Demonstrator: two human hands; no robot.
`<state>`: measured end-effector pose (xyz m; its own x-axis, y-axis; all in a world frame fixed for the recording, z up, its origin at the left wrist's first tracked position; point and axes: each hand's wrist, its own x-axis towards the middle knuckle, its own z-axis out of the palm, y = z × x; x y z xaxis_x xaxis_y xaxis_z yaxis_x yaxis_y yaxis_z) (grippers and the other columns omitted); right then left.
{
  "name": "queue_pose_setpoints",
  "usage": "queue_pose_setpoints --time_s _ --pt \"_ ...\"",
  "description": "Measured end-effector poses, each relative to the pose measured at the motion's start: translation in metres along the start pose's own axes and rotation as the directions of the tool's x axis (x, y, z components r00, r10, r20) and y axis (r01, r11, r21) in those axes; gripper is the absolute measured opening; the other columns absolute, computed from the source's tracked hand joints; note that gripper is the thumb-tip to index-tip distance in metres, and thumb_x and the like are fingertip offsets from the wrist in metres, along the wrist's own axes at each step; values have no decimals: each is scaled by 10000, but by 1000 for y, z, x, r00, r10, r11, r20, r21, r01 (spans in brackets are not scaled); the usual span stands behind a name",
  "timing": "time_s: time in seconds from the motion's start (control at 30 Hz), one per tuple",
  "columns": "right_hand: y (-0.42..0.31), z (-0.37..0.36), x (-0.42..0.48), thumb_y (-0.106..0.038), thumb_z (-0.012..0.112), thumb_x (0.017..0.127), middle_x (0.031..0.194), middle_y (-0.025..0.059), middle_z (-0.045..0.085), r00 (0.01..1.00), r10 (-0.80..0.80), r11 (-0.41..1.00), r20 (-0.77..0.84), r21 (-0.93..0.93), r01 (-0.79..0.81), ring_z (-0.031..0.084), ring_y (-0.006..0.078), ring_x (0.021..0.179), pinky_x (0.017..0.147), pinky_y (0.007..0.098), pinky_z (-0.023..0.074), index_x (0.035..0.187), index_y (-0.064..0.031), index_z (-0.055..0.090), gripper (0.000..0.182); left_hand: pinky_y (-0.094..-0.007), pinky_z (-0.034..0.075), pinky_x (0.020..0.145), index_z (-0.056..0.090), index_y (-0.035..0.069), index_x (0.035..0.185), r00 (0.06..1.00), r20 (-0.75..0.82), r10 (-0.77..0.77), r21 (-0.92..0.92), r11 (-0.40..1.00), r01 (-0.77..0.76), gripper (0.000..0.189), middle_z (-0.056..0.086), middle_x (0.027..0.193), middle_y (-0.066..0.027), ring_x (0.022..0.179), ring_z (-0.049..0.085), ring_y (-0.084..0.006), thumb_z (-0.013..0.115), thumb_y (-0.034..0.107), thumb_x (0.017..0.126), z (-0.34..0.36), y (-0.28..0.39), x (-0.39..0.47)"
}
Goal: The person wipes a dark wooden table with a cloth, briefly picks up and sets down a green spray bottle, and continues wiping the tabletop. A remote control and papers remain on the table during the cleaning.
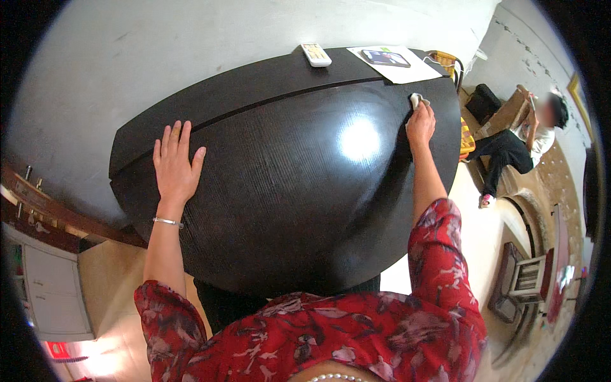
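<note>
My left hand (177, 162) lies palm down with fingers apart on the left part of a dark wood-grain table (277, 191), its fingertips reaching over the seam near the wall side. A bracelet (168, 222) circles that wrist. Over at the table's right end, my right hand (421, 123) grips a bunched pale cloth (419, 100), which pokes out past the fingers against the tabletop. Part of the cloth is hidden by the hand. Bright light reflects off the surface between my hands.
Along the wall side of the table are a white remote control (316, 55) and a smartphone (385, 58) on a white sheet (416, 75). Woven chairs (467, 138) stand by the right end. A seated person (520, 138) is beyond them. A white cabinet (55, 291) stands lower left.
</note>
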<state>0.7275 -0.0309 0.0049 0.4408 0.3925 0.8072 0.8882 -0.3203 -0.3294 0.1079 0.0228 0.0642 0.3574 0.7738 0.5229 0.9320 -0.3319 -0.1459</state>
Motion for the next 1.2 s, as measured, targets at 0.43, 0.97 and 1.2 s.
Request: queue_pose_setpoints --time_s 0.43,0.97,1.2 --pt "-127 -12 -73 -75 562 972 1272 228 672 930 -368 915 7 182 361 625 439 1170 1025 565 469 1195 4 674 262 -506 183 1298 373 144 1642 998 -54 27 14 1000 -26 636 384 1686 -115 1583 298 -313 467 461 1099 6 -2 3" --pt "-101 -86 -132 8 607 892 1286 241 668 864 -481 793 148 494 357 655 435 1149 966 508 534 1193 15 666 307 -513 181 1306 359 169 1657 997 -54 50 79 996 -46 633 377 1694 -100 1591 287 -294 405 499 1119 18 -14 0" --pt "95 -59 -81 -178 554 1045 1329 168 697 977 211 971 9 -118 -209 640 388 1244 1058 486 509 1250 -80 716 280 -518 196 1299 361 169 1657 994 -86 71 88 994 -63 633 383 1690 -103 1586 297 -301 406 502 1120 21 -15 -1"
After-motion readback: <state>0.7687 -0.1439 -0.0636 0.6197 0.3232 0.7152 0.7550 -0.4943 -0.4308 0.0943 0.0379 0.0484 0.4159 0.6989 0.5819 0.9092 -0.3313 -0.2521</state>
